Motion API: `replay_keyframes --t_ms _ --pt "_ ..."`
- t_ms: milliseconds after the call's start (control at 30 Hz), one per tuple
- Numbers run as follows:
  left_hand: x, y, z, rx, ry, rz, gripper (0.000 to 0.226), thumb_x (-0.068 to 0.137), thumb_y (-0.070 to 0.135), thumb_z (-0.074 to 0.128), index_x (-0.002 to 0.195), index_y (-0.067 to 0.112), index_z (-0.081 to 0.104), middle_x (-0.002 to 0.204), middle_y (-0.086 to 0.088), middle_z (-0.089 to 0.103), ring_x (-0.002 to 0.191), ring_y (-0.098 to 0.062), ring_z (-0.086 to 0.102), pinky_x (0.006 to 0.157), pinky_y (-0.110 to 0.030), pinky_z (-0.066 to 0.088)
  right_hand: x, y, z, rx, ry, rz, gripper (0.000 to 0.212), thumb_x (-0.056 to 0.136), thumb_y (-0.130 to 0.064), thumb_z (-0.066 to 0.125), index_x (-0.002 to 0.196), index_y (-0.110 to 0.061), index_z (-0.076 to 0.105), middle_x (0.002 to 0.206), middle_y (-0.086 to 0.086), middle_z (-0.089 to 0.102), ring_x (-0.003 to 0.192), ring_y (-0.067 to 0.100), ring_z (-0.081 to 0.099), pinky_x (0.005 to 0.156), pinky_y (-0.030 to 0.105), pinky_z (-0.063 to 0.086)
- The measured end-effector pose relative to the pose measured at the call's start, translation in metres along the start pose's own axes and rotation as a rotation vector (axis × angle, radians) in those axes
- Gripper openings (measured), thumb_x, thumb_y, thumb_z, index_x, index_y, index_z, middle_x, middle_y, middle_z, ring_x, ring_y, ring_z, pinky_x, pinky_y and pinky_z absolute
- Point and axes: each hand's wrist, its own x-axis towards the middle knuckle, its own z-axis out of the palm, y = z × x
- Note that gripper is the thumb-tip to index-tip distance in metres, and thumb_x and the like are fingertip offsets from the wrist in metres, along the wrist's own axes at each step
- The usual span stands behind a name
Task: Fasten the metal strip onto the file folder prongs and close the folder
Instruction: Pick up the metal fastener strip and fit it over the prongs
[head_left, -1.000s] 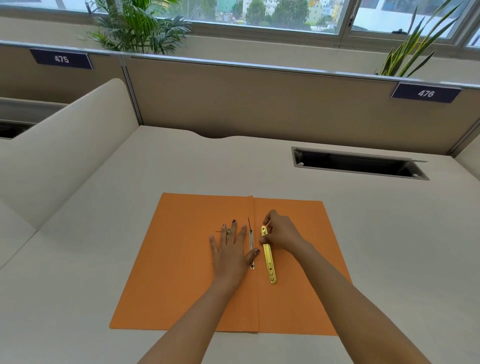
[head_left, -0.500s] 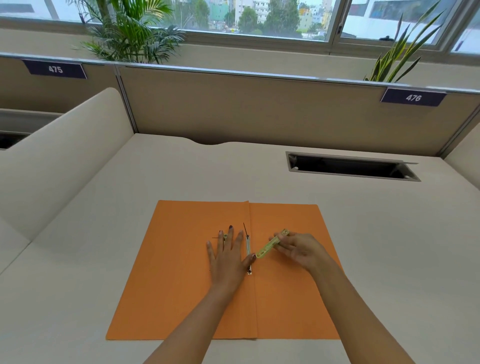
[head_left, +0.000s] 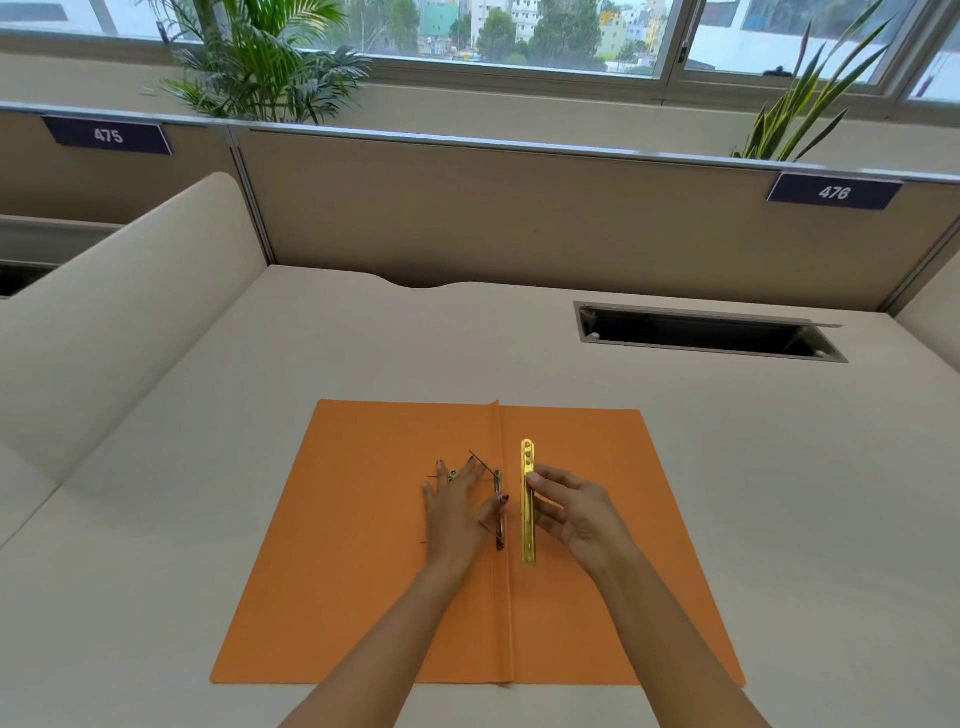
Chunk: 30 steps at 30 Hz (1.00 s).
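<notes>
An orange file folder (head_left: 363, 571) lies open and flat on the desk. Along its centre fold sits the metal prong fastener (head_left: 498, 512), with thin prongs sticking up at a slant. My left hand (head_left: 457, 512) rests flat on the left flap, fingers spread, its thumb touching the fastener. A gold metal strip (head_left: 528, 501) stands parallel to the fold just right of the fastener. My right hand (head_left: 574, 512) holds that strip by its right edge between the fingertips and thumb.
The beige desk (head_left: 753, 493) is bounded by a partition wall at the back and a curved divider (head_left: 130, 322) on the left. A dark cable slot (head_left: 706, 332) is cut into the desk at the back right. Plants stand behind the partition.
My right hand picked the gold strip off the right flap, tilted it, and now holds it straight beside the fastener. My left hand stayed pressed on the left flap.
</notes>
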Motion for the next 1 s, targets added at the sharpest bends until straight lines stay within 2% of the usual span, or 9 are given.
replay_keyframes --t_ms 100,167,267,367,467,600,767,900,1000 --pt "0.001 0.008 -0.002 -0.230 0.082 -0.055 0.035 0.095 0.020 0.053 0.130 0.019 0.054 0.141 -0.008 0.050 0.147 -0.023 0.012 0.119 -0.037 -0.007 -0.002 0.000 0.008 -0.019 0.016 -0.045 0.028 0.082 -0.006 0.071 0.109 -0.001 0.065 0.081 0.011 0.072 0.062 0.019 0.070 0.056 0.026 0.058" --pt "0.002 0.011 -0.003 -0.289 0.100 -0.045 0.030 0.096 0.016 0.051 0.124 0.020 0.061 0.131 -0.007 0.061 0.141 -0.017 0.033 0.119 -0.033 -0.006 -0.002 0.000 0.011 -0.050 0.040 -0.087 0.025 0.082 -0.008 0.072 0.105 -0.003 0.067 0.079 0.010 0.073 0.058 0.018 0.070 0.052 0.025 0.056" --pt "0.005 0.016 -0.002 -0.297 0.136 -0.027 0.024 0.092 0.013 0.056 0.110 0.022 0.070 0.106 -0.001 0.074 0.101 -0.006 0.064 0.122 -0.039 0.007 -0.001 0.000 0.013 -0.098 0.016 -0.128 0.021 0.083 -0.003 0.069 0.104 0.000 0.067 0.079 0.013 0.074 0.062 0.020 0.072 0.052 0.024 0.056" --pt "0.010 0.020 0.000 -0.319 0.142 -0.026 0.019 0.088 0.012 0.062 0.097 0.022 0.076 0.087 0.010 0.075 0.074 0.012 0.062 0.117 -0.048 0.024 0.001 -0.001 0.016 -0.136 -0.013 -0.140 0.023 0.084 0.007 0.063 0.106 0.001 0.066 0.089 0.017 0.073 0.077 0.026 0.072 0.064 0.030 0.061" --pt "0.013 0.021 0.002 -0.359 0.139 -0.030 0.018 0.085 0.010 0.065 0.091 0.021 0.077 0.075 0.021 0.068 0.073 0.016 0.062 0.108 -0.053 0.036 0.002 0.000 0.017 -0.154 -0.011 -0.153 0.026 0.084 0.009 0.062 0.109 0.002 0.066 0.095 0.020 0.070 0.088 0.032 0.068 0.076 0.036 0.060" --pt "0.013 0.022 0.003 -0.358 0.171 -0.029 0.018 0.084 0.008 0.066 0.088 0.021 0.078 0.071 0.024 0.065 0.071 0.019 0.061 0.113 -0.048 0.031 0.002 0.003 0.015 -0.166 -0.025 -0.160 0.026 0.084 0.008 0.063 0.108 0.001 0.068 0.094 0.019 0.070 0.090 0.032 0.068 0.078 0.036 0.059" --pt "0.012 0.023 0.004 -0.392 0.165 -0.043 0.019 0.084 0.008 0.065 0.087 0.022 0.077 0.071 0.027 0.066 0.074 0.016 0.062 0.105 -0.048 0.042 0.004 0.004 0.012 -0.211 -0.044 -0.163 0.023 0.083 0.006 0.065 0.102 -0.004 0.071 0.091 0.015 0.072 0.086 0.027 0.069 0.075 0.032 0.061" --pt "0.012 0.024 0.005 -0.362 0.188 -0.033 0.020 0.085 0.007 0.063 0.085 0.021 0.078 0.069 0.022 0.067 0.072 0.014 0.062 0.111 -0.049 0.033 0.006 0.005 0.012 -0.264 -0.036 -0.172 0.024 0.082 0.005 0.067 0.105 -0.002 0.071 0.096 0.020 0.072 0.088 0.029 0.069 0.079 0.037 0.060" --pt "0.012 0.023 0.005 -0.349 0.192 -0.036 0.021 0.086 0.007 0.061 0.085 0.020 0.077 0.070 0.014 0.071 0.069 0.009 0.063 0.115 -0.044 0.027 0.006 0.006 0.014 -0.278 -0.046 -0.171 0.023 0.082 0.005 0.066 0.101 -0.005 0.073 0.100 0.024 0.072 0.087 0.030 0.069 0.080 0.040 0.060"
